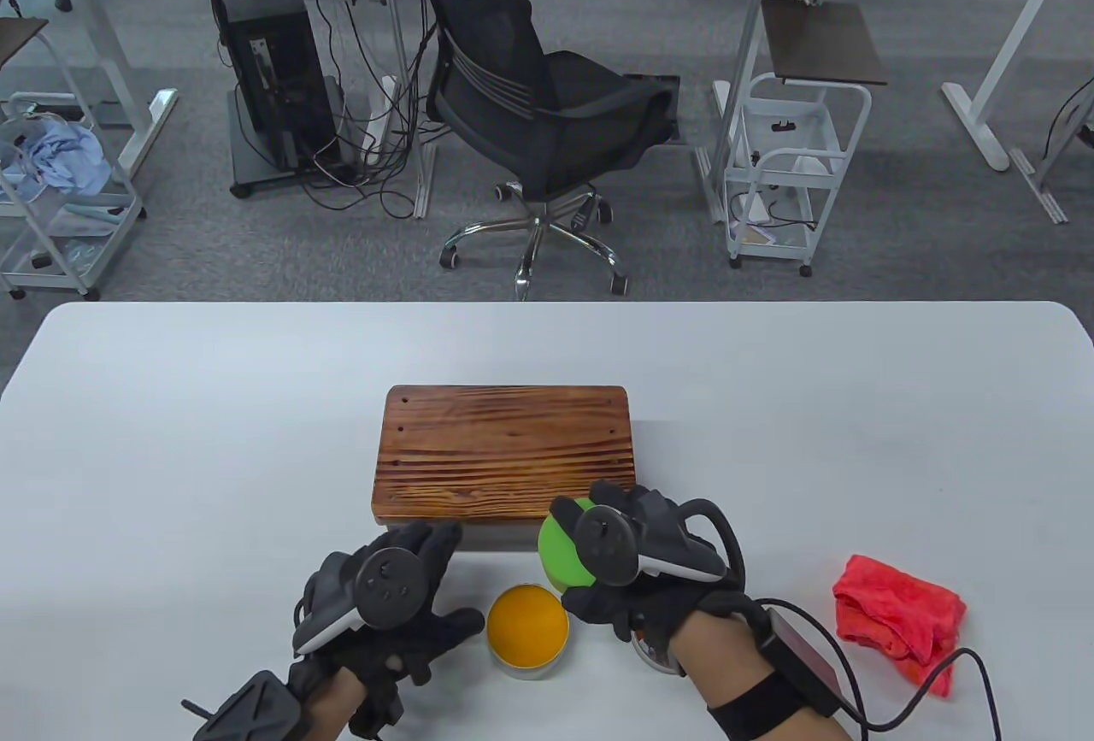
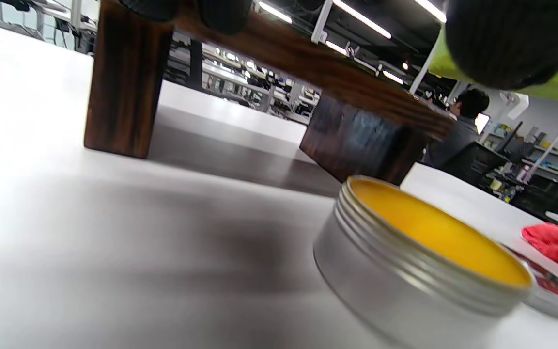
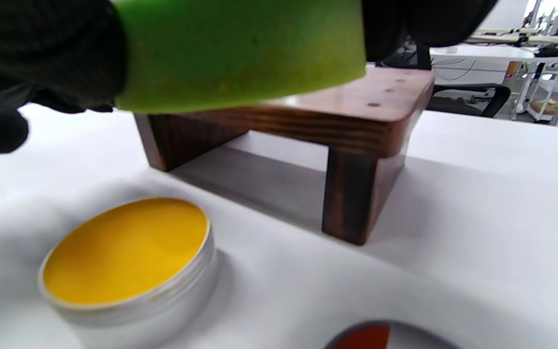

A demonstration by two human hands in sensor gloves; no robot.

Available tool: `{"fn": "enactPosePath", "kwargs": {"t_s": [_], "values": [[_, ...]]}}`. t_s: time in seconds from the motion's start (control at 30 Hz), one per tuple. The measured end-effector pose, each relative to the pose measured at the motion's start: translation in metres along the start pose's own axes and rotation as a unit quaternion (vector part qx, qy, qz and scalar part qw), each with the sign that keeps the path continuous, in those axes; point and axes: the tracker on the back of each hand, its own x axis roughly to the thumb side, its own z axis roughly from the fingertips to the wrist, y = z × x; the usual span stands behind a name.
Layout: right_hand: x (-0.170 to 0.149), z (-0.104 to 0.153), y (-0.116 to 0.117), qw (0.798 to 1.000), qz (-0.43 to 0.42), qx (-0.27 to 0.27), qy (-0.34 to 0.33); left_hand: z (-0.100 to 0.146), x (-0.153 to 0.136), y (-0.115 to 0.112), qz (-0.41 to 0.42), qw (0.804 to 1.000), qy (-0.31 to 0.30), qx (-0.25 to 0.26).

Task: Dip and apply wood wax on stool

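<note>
- Right hand (image 1: pixel 643 563) gripping green sponge (image 1: pixel 560 553) — just above and right of open wax tin (image 1: pixel 527 632), at stool (image 1: pixel 506 450) near edge.
- Left hand (image 1: pixel 385 596) spread wide, empty, left of tin — fingertips near stool front.

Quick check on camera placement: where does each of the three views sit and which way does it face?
Table view: high, looking down at the white table; both gloved hands, left hand, right hand.
Left wrist view: low near the table, facing the dark wooden stool; fingertips at top.
Right wrist view: low, facing the stool; fingers hold a green sponge.
Shared: the open metal tin of yellow wax.
</note>
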Motion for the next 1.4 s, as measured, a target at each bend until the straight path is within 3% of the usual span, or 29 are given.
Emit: {"fn": "enactPosePath", "kwargs": {"t_s": [0.27, 0.7, 1.23, 1.4], "values": [[0.012, -0.002, 0.026, 0.999, 0.014, 0.041, -0.022, -0.003, 0.008, -0.033, -0.024, 0.997, -0.022, -0.071], [0.034, -0.013, 0.051, 0.993, 0.05, 0.096, -0.047, -0.017, 0.004, -0.066, -0.036, 0.99, -0.01, -0.137], [0.076, -0.028, 0.055, 0.976, 0.184, 0.11, -0.046, -0.022, 0.003, -0.077, -0.016, 0.988, -0.005, -0.153], [0.082, -0.031, 0.056, 0.974, 0.188, 0.111, -0.051, -0.023, 0.003, -0.077, -0.006, 0.988, -0.004, -0.156]]}}
